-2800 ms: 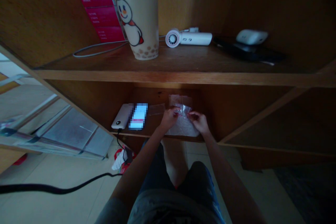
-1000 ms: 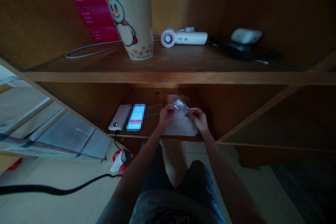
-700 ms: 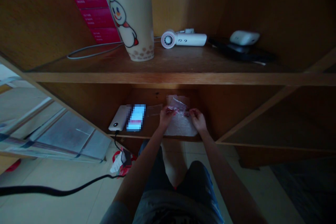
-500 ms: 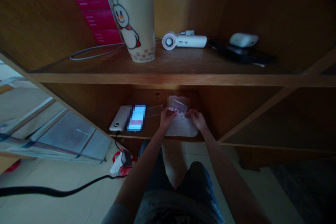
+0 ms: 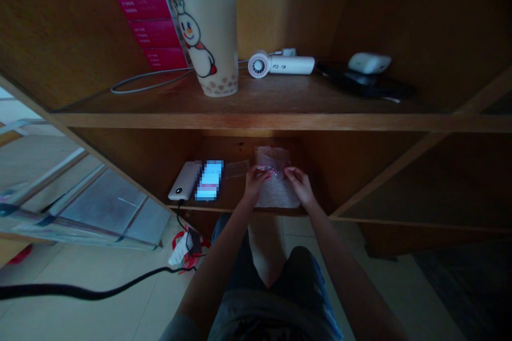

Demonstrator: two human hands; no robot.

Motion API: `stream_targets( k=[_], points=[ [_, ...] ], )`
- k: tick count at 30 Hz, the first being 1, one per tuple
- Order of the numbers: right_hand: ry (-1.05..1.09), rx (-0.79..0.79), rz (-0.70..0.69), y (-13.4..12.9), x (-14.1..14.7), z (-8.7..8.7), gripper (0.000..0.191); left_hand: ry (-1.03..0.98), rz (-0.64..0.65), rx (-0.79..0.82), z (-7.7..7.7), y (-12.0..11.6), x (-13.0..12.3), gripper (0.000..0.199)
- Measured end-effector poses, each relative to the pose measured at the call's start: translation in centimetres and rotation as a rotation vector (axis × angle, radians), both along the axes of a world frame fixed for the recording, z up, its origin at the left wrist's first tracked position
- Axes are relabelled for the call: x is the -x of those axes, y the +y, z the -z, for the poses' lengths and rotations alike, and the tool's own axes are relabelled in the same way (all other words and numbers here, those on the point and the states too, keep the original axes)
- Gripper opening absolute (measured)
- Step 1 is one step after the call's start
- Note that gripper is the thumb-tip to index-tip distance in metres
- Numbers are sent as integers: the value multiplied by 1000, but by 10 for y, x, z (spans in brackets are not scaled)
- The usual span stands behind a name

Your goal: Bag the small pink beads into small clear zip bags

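Observation:
On the lower shelf, clear plastic bags (image 5: pixel 278 194) lie between my hands, with a crinkled clear piece on top and shiny bits near the fingertips. My left hand (image 5: pixel 253 182) is closed in a pinch at the left side of the plastic, by its middle. From the right, my right hand (image 5: pixel 301 183) pinches the plastic with thumb and forefinger. The exact spot each hand grips is small and dim. Another flat clear bag (image 5: pixel 237 169) rests left of my left hand.
A lit phone (image 5: pixel 209 180) and a white power bank (image 5: pixel 184 181) with a black cable lie at left. Overhead, the upper shelf (image 5: pixel 280 120) bears a milk tea cup (image 5: pixel 218 42), a handheld fan (image 5: pixel 282 64), a pink box (image 5: pixel 154 32) and a white case (image 5: pixel 368 63).
The upper piece of plastic, raised and crumpled before, now lies flatter. My right hand's fingers have shifted slightly left. The whole view has moved a little.

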State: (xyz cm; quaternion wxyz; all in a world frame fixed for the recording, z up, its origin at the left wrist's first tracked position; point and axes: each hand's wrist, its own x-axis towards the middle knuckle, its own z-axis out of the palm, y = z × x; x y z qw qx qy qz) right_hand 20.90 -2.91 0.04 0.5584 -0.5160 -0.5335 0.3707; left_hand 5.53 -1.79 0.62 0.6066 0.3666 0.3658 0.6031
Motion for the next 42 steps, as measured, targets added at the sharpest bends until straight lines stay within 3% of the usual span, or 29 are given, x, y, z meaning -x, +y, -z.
stream_targets(
  k=[4,16,22,26,31,39,42],
  points=[
    [125,67,82,2,10,-5,37,-56,1,5,-5,-2,-1,26],
    [372,202,80,-2,28,-25,38,-114,-3,22,-12,-11,1,30],
    [595,211,88,-9,36,-33,30,-65,-35,-4,-29,-15,1,28],
    [802,270,-10,-11,45,-37,32,55,-13,-45,-44,-17,0,28],
    [1066,358,-136,-5,54,-33,17,179,12,-92,-55,-15,5,23],
    [965,375,-159,1,59,-24,28,193,-11,-111,-59,-15,12,21],
    [782,336,-24,2,53,-22,31,110,-67,-107,-58,-12,24,21]
  ],
)
